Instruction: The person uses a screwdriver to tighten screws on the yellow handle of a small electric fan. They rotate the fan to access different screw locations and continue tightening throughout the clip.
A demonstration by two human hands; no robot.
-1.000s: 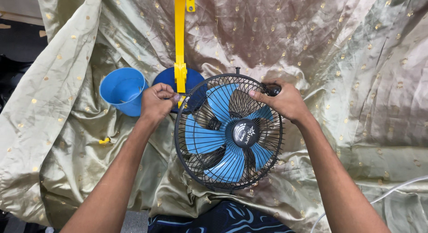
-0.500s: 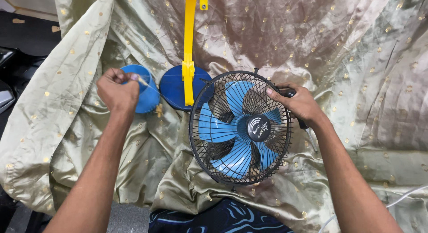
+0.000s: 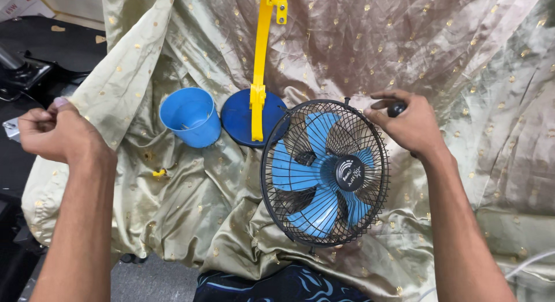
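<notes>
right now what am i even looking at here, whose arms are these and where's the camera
The camera sits on a person's head and looks down, so the two bare arms reaching in from the bottom are that person's own. The left hand is closed in a fist at the left edge of a pale gold dotted cloth that covers the surface; whether it pinches the cloth is hard to tell. The right hand rests at the top of a small fan with a black wire cage and blue blades, fingers curled on a dark part behind it. Behind the fan stand a blue cup and a yellow arm rising from a round blue base.
</notes>
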